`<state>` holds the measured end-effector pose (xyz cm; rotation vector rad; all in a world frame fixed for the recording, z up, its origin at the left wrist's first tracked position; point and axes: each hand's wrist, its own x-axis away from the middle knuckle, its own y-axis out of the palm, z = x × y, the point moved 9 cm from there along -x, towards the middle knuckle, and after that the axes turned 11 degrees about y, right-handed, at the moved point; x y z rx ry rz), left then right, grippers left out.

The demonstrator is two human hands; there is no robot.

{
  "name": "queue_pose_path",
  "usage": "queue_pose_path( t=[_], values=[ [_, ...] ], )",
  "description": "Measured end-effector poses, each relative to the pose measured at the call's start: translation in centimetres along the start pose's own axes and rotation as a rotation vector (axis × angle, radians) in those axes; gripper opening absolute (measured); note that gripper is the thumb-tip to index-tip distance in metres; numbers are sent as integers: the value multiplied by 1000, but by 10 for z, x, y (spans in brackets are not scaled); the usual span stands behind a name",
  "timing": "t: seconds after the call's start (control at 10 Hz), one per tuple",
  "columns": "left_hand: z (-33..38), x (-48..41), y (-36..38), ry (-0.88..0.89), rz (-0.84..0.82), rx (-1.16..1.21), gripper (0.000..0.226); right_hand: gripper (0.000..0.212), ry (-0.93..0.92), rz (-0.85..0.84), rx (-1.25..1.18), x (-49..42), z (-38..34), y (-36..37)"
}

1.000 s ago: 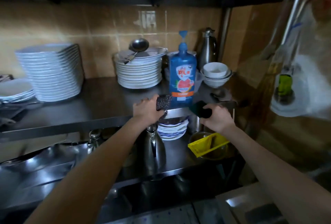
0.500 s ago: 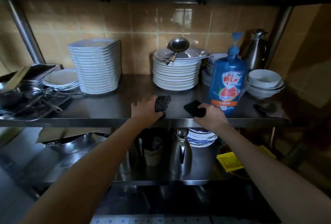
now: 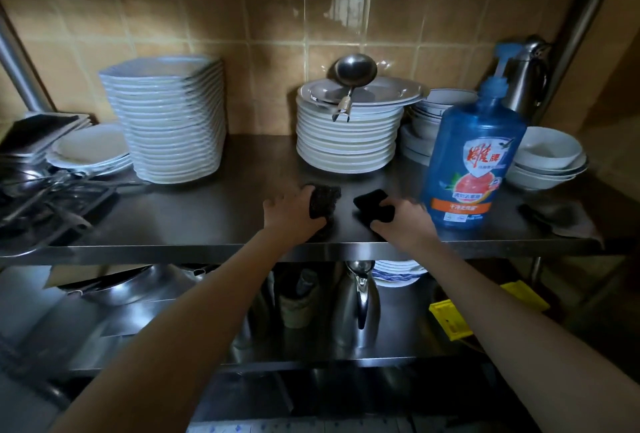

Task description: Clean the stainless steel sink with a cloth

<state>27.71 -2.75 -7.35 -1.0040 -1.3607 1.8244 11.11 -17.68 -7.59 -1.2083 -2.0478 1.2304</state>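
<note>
At shelf [image 3: 190, 221] front edge: left hand [image 3: 291, 214] curled round scouring pad [image 3: 325, 197], right hand [image 3: 403, 221] gripping dark cloth [image 3: 371, 203], detergent bottle [image 3: 471, 162] just beside it, plate stack [image 3: 346, 136] behind; sink not in view, so wiping looks unstarted.

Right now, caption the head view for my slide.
Left hand grips a scouring pad, right hand a black cloth, on a steel shelf beside a blue detergent bottle.

Two hands, the left hand [image 3: 292, 216] and right hand [image 3: 407, 221], and two dark pads, a scourer [image 3: 323, 200] and a cloth [image 3: 372, 205], meet on one shelf [image 3: 207, 221]. One bottle [image 3: 472, 162], one ladle [image 3: 355, 70], two tall plate stacks [image 3: 166, 121] [image 3: 346, 134] and two jugs [image 3: 530, 79] [image 3: 358, 308] are in view.
</note>
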Motion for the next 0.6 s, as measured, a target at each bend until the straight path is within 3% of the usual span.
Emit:
queue_pose_path(
  t=[0.2,0.4,0.6],
  values=[
    [-3,-12,15,2,2,-11,68,42,8,27,20,1,2,2],
    [-2,-9,19,-12,-24,-28,65,53,-32,17,91,8,2,-2],
    [15,11,10,-12,-27,-35,69,45,-104,152,20,36,10,-30]
  ],
)
